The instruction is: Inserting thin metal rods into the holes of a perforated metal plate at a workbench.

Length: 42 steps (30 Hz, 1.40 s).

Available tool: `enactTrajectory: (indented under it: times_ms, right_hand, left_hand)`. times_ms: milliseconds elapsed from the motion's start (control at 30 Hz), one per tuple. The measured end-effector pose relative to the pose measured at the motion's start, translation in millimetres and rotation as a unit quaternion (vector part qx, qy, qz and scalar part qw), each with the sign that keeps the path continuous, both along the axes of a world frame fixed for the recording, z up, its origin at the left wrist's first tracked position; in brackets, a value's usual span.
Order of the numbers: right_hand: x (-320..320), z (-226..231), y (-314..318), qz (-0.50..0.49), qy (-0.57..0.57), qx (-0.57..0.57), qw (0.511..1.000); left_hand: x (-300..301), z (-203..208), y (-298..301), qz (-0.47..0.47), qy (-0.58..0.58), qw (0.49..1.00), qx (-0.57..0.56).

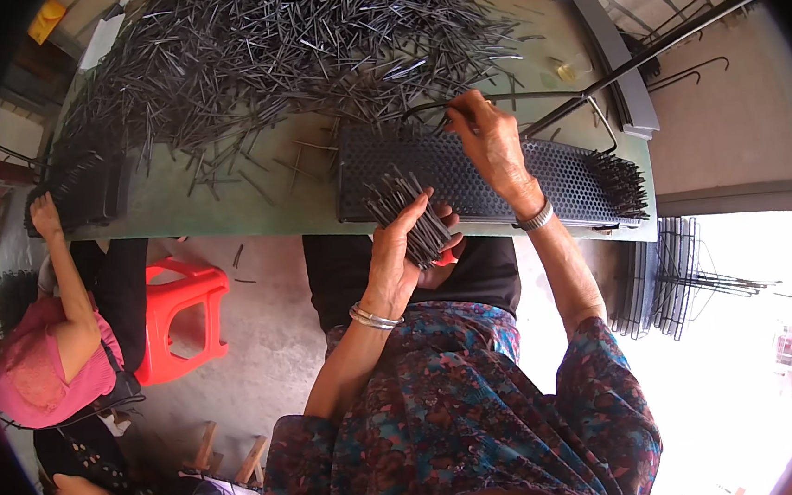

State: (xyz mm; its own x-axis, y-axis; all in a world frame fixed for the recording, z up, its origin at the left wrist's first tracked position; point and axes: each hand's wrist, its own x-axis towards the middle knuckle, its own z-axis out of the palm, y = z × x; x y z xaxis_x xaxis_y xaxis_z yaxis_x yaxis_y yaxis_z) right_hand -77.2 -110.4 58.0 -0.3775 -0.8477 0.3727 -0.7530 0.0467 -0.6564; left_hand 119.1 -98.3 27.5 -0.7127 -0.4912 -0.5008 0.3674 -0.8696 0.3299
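My left hand point(394, 248) is closed around a bundle of thin black sticks point(402, 212), which stand up out of the grip above the table's near edge. My right hand point(492, 142) is pinched, its fingertips at a black bent metal rod point(533, 95). Whether they grip the rod or a small piece hidden by the fingers does not show. Beneath both hands lies a long dark tray point(465, 172) full of small holes. Similar sticks point(619, 185) stand packed upright at its right end.
A large loose heap of black sticks point(306, 45) spreads over the far part of the green table point(263, 207). Another person's hand point(45, 216) works at the table's left end. A red stool point(178, 316) stands on the floor; dark racks point(673, 277) are at the right.
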Motion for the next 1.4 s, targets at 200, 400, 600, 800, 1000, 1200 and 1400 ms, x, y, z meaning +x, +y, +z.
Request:
enactTrajectory:
  times_ms: [200, 400, 600, 800, 1000, 1200, 1400]
  right_hand:
    - [5, -5, -3, 0.042, 0.067, -0.004, 0.997]
    - [6, -2, -13, 0.092, 0.128, 0.023, 0.987]
    - [8, -17, -3, 0.013, 0.092, -0.010, 0.996]
    - [5, -11, 9, -0.026, 0.156, 0.001, 0.987]
    - [21, 29, 44, 0.150, -0.277, 0.195, 0.929]
    - [14, 28, 51, 0.103, -0.334, 0.165, 0.922]
    - [10, 37, 49, 0.108, -0.357, 0.203, 0.905]
  left_hand:
    - [-1, -5, 1, 0.000, -0.006, 0.999, -0.044]
    - [-2, -2, 2, 0.004, -0.038, 0.997, -0.065]
    - [-2, -3, 3, 0.010, -0.033, 0.997, -0.069]
    - [-4, 3, 4, 0.006, -0.059, 0.995, -0.082]
    - [-5, 11, 5, 0.022, -0.072, 0.991, -0.109]
    - [-7, 21, 6, -0.022, -0.076, 0.986, -0.146]
    - [-5, 17, 7, -0.068, -0.098, 0.974, -0.190]
